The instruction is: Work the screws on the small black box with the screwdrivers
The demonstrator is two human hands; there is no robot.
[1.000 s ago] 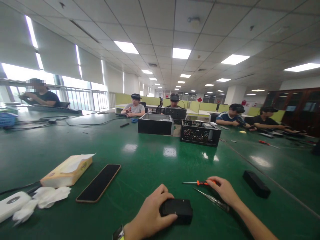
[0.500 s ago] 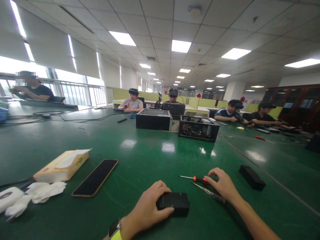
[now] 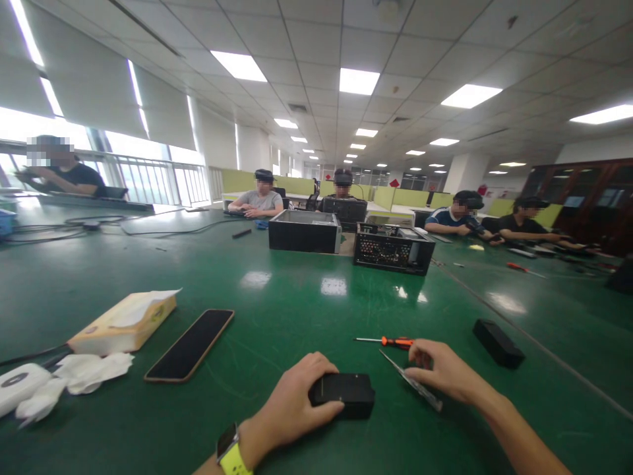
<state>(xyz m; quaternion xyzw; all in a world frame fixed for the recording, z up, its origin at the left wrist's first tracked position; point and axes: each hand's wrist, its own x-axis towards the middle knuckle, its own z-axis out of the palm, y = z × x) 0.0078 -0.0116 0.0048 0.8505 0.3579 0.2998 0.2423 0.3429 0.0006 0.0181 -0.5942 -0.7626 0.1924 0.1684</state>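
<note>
My left hand (image 3: pixel 297 399) clasps the black box (image 3: pixel 357 394); beside it, my curled right hand (image 3: pixel 442 369) shifts tools to the slim screwdriver (image 3: pixel 419 386), pinch unclear.

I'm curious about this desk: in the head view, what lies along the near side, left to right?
Tissue pack, phone, left hand gripping a black block, orange-and-black screwdriver, right hand, second black block.

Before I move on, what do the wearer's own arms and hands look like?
The left hand has a watch at its wrist, with a dark screen and a yellow-green band; the right hand is bare. No sleeves or gloves show.
</note>
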